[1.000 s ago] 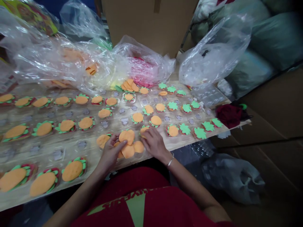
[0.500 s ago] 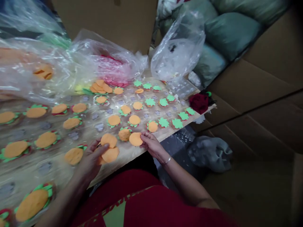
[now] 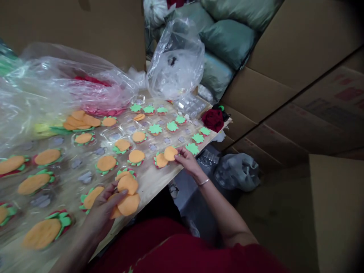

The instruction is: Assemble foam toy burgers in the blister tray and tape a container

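Note:
My left hand (image 3: 104,208) is closed on several thin orange rounds (image 3: 129,204), fanned out between thumb and fingers above the near table edge. Pinched in the fingers of my right hand (image 3: 187,162) is a single orange round (image 3: 171,153). It partly overlaps an orange-topped layered piece (image 3: 161,161) beside it; whether they touch I cannot tell. Just beyond my right fingers lies a green-topped piece (image 3: 192,148) with scalloped edges. Behind my left hand sits another orange-topped piece (image 3: 92,198), with green showing round its rim.
Layered pieces and clear plastic trays (image 3: 112,132) cover the wooden table (image 3: 155,184). Loose orange rounds (image 3: 81,120) are heaped by a clear bag with pink pieces (image 3: 102,96). A dark red bundle (image 3: 212,120) lies at the right corner. Cardboard boxes (image 3: 264,87) stand beyond.
The view has swung right. My right hand has moved right along the near row with an orange round, toward the green-topped pieces. My left hand still holds its orange rounds.

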Demonstrator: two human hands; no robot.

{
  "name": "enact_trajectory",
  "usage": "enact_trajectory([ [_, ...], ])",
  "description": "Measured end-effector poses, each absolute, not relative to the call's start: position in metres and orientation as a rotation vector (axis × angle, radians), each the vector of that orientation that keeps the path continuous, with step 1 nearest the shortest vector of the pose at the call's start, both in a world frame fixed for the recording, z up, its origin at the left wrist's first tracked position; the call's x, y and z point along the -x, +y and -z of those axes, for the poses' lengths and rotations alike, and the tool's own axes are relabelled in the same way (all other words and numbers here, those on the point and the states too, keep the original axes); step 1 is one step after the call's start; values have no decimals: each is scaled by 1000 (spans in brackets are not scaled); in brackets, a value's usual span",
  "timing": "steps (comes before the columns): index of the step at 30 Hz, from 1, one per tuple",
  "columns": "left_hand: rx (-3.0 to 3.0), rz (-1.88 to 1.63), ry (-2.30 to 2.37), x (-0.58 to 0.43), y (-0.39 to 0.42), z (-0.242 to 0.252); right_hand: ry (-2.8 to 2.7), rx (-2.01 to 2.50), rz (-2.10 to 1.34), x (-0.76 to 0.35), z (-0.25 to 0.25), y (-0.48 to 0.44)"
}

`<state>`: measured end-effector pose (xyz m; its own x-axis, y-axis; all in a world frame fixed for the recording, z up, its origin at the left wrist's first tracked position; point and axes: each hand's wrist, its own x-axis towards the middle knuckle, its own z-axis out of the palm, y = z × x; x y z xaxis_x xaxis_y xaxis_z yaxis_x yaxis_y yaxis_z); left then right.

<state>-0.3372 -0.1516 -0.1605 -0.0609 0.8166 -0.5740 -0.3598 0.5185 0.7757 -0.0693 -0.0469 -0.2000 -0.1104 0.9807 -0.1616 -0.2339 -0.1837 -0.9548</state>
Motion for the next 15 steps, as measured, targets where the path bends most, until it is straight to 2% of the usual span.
enact_trajectory([
  [4,-458,-1019,1289,337,-150,162,-1350,1386,-1216,49,204,-16],
  [10,-467,-1009,1306,337,-148,164,-1827,1860,-456,58,205,-26],
  [15,-498,-1009,1271,335,-148,161,-1925,2062,-214,64,192,-40],
])
